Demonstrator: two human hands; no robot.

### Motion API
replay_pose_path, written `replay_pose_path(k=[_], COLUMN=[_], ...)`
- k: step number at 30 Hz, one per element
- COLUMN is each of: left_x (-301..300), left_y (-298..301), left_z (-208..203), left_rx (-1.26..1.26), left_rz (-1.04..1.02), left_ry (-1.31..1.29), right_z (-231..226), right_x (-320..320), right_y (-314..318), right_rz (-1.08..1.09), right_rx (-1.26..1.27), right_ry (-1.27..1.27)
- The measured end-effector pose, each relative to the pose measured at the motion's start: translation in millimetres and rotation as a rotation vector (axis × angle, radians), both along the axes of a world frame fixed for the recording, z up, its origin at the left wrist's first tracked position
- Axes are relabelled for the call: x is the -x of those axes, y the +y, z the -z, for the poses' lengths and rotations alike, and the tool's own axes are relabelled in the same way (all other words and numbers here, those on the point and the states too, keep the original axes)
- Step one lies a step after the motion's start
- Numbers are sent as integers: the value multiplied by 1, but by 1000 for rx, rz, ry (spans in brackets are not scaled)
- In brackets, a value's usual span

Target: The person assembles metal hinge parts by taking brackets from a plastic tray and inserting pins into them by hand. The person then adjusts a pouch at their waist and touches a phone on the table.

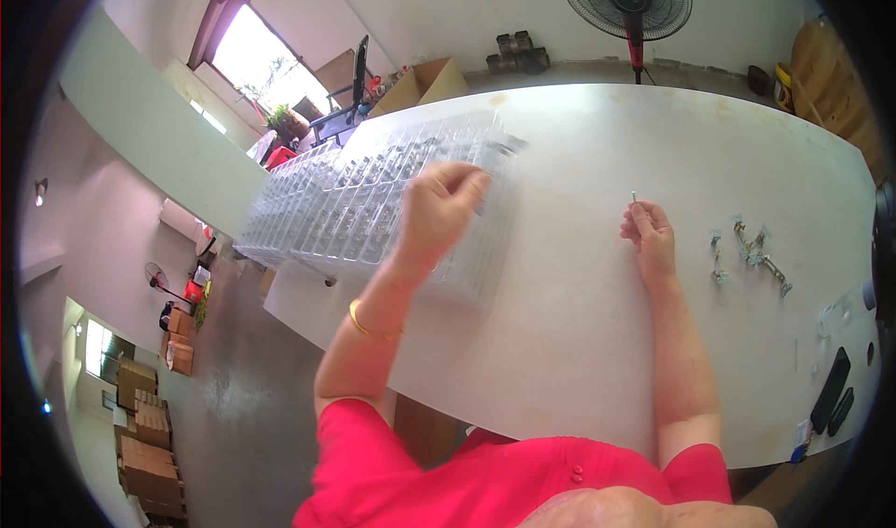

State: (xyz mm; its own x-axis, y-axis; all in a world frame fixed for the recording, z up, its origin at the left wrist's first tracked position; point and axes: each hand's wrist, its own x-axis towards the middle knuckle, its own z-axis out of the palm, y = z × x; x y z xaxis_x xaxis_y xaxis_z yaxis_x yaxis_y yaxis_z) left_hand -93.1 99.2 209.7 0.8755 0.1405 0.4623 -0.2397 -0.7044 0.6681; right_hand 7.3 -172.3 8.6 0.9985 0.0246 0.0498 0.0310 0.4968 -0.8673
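My left hand (446,209) is over the stacked clear plastic trays (322,201) on the left part of the table. Its fingers are closed in a pinch, slightly blurred, and whatever they may hold I cannot make out. Rows of small dark and silvery parts fill the trays' narrow compartments. Above the bare table to the right, my right hand (651,234) pinches a small thin metal piece (634,196) that sticks up from the fingertips. Right of that hand lies a loose group of small metal parts (749,248), with a separate one (718,257) nearer the hand.
The white table (569,341) has a curved far edge. A dark phone-like object (831,388) and a smaller black item (841,412) lie at the right edge. Beyond the table stand a fan (632,1), an open cardboard box (420,85) and a dark chair (357,90).
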Motion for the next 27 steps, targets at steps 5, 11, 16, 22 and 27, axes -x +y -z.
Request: replay_pose_path(k=[5,11,16,22,27], left_x=[-63,-115,-136,-150,-152], left_y=[94,141,134,133,128], left_z=[-12,4,11,18,25], left_rx=[-11,-165,-240,-328,-469], left_rz=[-167,-296,-308,-326,-348], left_ry=[118,306,343,373,384], right_z=[8,6,2,1,-5], right_x=[-4,-3,-2,-2,7], right_y=[1,2,2,4,2], right_rz=[-41,-46,-45,-55,-50], right_rx=[6,44,52,66,93], right_ry=[-27,-20,-11,-20,-2])
